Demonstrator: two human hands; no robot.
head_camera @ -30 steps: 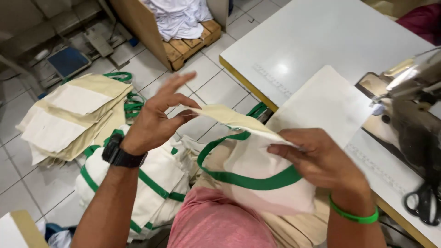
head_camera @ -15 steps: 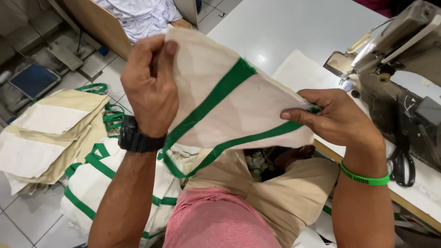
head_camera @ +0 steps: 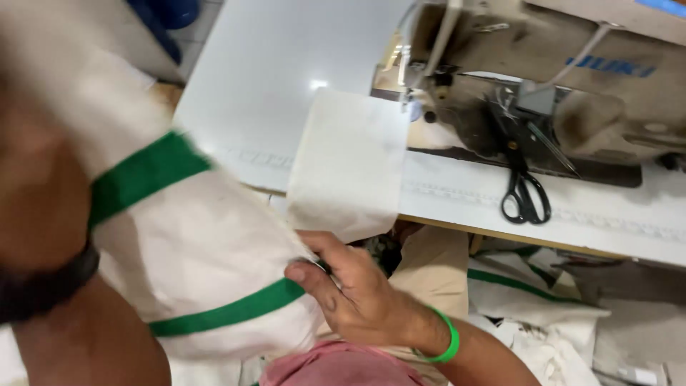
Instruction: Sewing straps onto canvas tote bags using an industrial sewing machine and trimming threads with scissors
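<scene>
My left hand is a close blur behind the cream bag with green trim, its grip unclear. My right hand pinches the bag's edge below the counter rim. Scissors lie beside the sewing machine; the counter's left half lies open.

left wrist: black watch | right wrist: green band | pink shirt

Cloth bag swung leftward, left hand now close (blurred), sewing machine nearer in view
</scene>
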